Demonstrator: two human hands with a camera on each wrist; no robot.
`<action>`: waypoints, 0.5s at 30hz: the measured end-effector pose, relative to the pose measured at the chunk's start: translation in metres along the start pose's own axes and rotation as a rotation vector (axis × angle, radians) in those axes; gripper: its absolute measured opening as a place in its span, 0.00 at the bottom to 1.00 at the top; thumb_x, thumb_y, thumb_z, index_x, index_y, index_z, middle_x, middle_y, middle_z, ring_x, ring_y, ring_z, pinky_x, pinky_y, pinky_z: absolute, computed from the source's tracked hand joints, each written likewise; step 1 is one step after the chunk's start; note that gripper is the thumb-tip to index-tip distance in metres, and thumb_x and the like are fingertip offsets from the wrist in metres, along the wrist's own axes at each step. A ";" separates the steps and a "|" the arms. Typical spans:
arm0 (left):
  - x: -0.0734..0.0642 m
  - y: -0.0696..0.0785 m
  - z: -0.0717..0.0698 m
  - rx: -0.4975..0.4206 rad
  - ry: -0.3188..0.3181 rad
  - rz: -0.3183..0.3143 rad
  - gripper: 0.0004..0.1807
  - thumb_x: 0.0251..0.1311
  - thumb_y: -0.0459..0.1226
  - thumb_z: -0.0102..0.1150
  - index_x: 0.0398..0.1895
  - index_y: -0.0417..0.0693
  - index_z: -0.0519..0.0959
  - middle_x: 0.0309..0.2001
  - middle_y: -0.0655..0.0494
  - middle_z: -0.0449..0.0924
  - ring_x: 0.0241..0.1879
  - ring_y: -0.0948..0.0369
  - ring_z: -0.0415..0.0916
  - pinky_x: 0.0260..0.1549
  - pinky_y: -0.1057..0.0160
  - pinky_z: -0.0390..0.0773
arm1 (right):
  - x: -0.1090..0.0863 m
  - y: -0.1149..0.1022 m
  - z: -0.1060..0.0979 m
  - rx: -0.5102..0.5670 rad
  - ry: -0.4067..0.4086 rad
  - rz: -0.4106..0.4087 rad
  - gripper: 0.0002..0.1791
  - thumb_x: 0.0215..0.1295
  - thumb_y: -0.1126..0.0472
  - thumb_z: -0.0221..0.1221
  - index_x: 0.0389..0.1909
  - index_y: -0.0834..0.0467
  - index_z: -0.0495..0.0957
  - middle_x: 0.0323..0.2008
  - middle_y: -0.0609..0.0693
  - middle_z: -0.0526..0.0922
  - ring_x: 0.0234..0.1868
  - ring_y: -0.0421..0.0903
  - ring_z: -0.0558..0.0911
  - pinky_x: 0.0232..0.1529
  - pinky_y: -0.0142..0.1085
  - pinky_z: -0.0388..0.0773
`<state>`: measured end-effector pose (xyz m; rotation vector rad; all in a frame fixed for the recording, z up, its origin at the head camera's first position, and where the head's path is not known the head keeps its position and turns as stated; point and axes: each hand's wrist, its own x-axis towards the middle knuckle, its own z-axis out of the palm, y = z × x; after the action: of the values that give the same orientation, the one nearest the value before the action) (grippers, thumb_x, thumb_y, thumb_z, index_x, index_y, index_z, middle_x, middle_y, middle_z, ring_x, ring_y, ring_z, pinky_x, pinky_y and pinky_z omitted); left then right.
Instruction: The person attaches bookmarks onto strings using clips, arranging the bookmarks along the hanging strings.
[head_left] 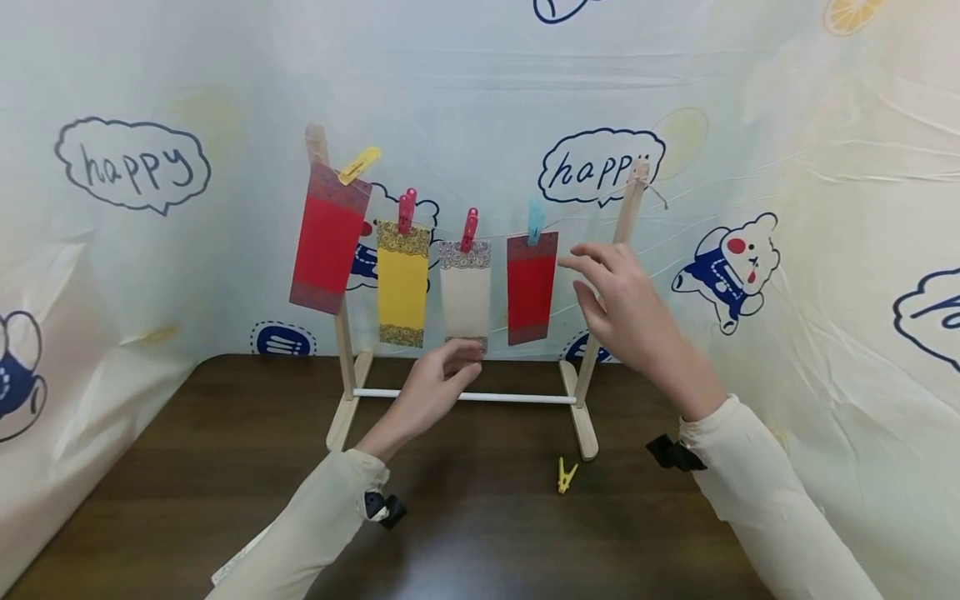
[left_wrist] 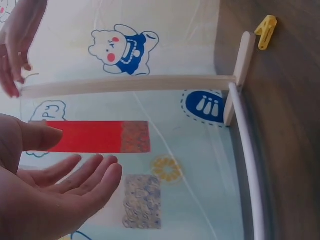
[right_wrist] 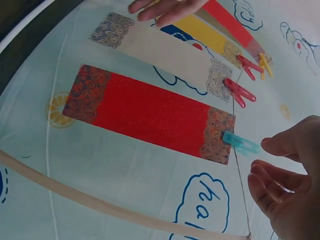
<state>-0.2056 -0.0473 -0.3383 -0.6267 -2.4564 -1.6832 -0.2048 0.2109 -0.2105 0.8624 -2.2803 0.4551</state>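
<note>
Four-sided paper cards hang from a string on a wooden stand. At the right a red card [head_left: 532, 287] is clipped by a blue clothespin [head_left: 535, 223]. Left of it a white card [head_left: 466, 287] hangs from a pink clothespin [head_left: 469, 230]. My left hand [head_left: 438, 379] is at the lower edge of the white card, fingers loosely bent, with nothing held. Just right of the red card is my right hand [head_left: 618, 300], thumb and fingers apart; in the right wrist view its thumb tip is close to the blue clothespin [right_wrist: 241, 142].
A yellow card [head_left: 402, 287] and a larger red card [head_left: 328, 242] hang further left. The stand's white crossbar [head_left: 517, 398] runs low between wooden feet [head_left: 587, 429]. A yellow clothespin [head_left: 566, 476] lies on the dark table [head_left: 480, 517]. A patterned sheet [head_left: 465, 100] hangs behind.
</note>
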 end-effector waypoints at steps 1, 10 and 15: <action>-0.003 0.001 -0.001 0.000 0.006 0.002 0.17 0.71 0.36 0.57 0.60 0.46 0.76 0.55 0.53 0.80 0.55 0.57 0.78 0.57 0.54 0.77 | -0.003 0.000 0.000 0.001 -0.002 0.005 0.18 0.67 0.68 0.61 0.57 0.59 0.80 0.59 0.59 0.77 0.56 0.54 0.73 0.49 0.49 0.81; -0.028 0.011 -0.016 0.047 0.032 0.013 0.14 0.70 0.37 0.58 0.57 0.53 0.76 0.52 0.58 0.80 0.53 0.60 0.77 0.55 0.53 0.78 | -0.034 0.004 0.007 0.015 -0.013 0.013 0.17 0.66 0.70 0.61 0.55 0.60 0.81 0.56 0.59 0.79 0.52 0.54 0.74 0.46 0.47 0.80; -0.039 0.012 -0.025 0.078 0.039 0.010 0.14 0.70 0.36 0.59 0.56 0.53 0.75 0.52 0.58 0.80 0.53 0.60 0.77 0.53 0.52 0.79 | -0.053 0.007 0.014 0.027 -0.018 0.008 0.16 0.65 0.71 0.62 0.53 0.61 0.81 0.53 0.58 0.81 0.51 0.53 0.75 0.44 0.45 0.80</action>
<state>-0.1691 -0.0775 -0.3295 -0.5900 -2.4734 -1.5723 -0.1854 0.2332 -0.2571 0.8740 -2.2999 0.4843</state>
